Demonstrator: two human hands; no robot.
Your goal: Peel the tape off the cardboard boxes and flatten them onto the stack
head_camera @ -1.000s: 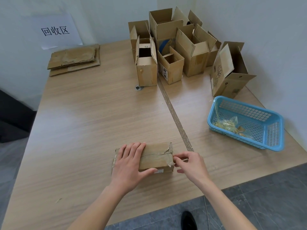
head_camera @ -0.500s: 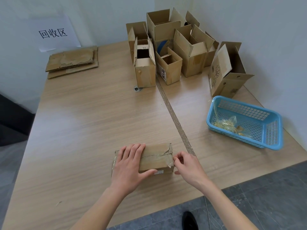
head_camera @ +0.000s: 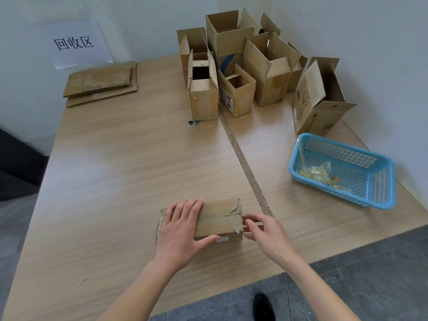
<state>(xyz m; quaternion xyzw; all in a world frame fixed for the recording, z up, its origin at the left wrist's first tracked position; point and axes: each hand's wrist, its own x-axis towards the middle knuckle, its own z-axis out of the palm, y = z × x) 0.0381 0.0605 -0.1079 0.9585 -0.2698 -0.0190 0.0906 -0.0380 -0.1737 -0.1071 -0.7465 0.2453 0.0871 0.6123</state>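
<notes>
Pressing flat left hand on small taped brown cardboard box at wooden table's near edge; right hand fingers curling at box's right end, grip unclear; open boxes crowding beyond.

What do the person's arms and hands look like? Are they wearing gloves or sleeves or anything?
No gloves and no sleeves. The left hand and right hand are bare, and both forearms are bare as far as the picture shows. I can see no watch, ring or bracelet. The fingers look slim, with short nails.
</notes>
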